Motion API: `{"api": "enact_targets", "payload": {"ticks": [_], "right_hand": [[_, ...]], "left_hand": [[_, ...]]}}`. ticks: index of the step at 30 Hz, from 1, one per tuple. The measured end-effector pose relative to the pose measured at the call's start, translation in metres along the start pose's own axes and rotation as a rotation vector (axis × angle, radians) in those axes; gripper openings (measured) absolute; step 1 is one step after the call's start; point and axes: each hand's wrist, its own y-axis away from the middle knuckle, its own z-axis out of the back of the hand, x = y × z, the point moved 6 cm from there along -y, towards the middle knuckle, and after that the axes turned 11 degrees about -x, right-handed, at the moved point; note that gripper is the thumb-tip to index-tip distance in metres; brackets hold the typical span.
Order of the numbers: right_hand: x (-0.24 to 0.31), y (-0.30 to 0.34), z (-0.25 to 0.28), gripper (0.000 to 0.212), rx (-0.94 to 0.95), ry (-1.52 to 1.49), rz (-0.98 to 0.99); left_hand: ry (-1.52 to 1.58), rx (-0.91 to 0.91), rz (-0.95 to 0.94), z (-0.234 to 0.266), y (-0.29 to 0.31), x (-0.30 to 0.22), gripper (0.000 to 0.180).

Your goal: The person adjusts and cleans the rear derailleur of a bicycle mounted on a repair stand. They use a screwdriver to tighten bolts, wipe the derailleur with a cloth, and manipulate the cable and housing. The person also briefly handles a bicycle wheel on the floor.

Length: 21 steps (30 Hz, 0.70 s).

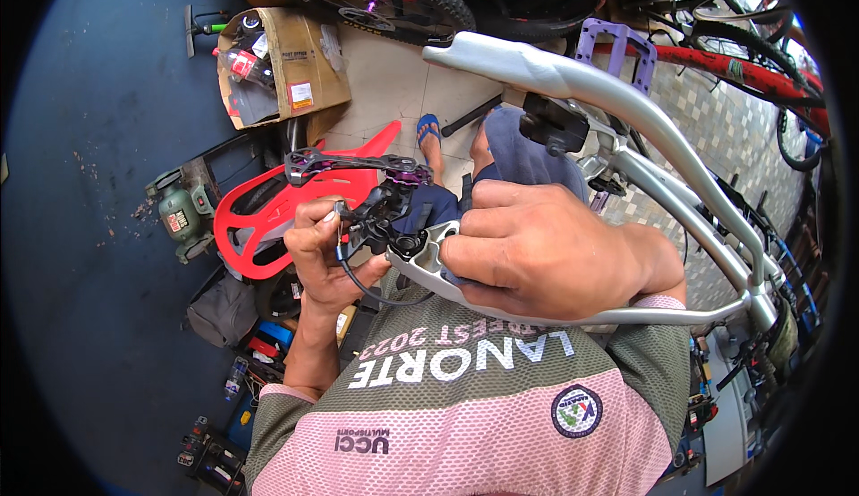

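The right hand (537, 250) is curled tight around the silver bike frame (626, 98), likely to hold it steady, while the left hand (324, 259), fingers bent, grips the black gear part (386, 209) between both hands, beside a thin cable (385, 301).

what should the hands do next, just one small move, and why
I'd probably have the left hand gently check how the black cable sits at the rear derailleur: its fingertips are already there, the cable loops beneath, and the right hand grips the silver frame alongside. Whether the cable is fully seated can't be seen.
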Motion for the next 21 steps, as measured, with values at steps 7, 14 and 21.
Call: {"api": "enact_targets", "payload": {"ticks": [7,14,21], "right_hand": [[-0.018,0.016,0.020,0.021,-0.278,0.034,-0.146],[-0.050,0.026,0.017,0.020,-0.281,-0.108,-0.207],[-0.056,0.000,0.003,0.017,-0.106,-0.280,-0.001]], "left_hand": [[-0.037,-0.057,-0.004,-0.002,0.006,-0.003,0.083],[0.011,-0.101,0.061,0.001,0.010,0.000,0.082],[-0.050,-0.071,0.025,0.005,0.007,-0.001,0.084]]}}
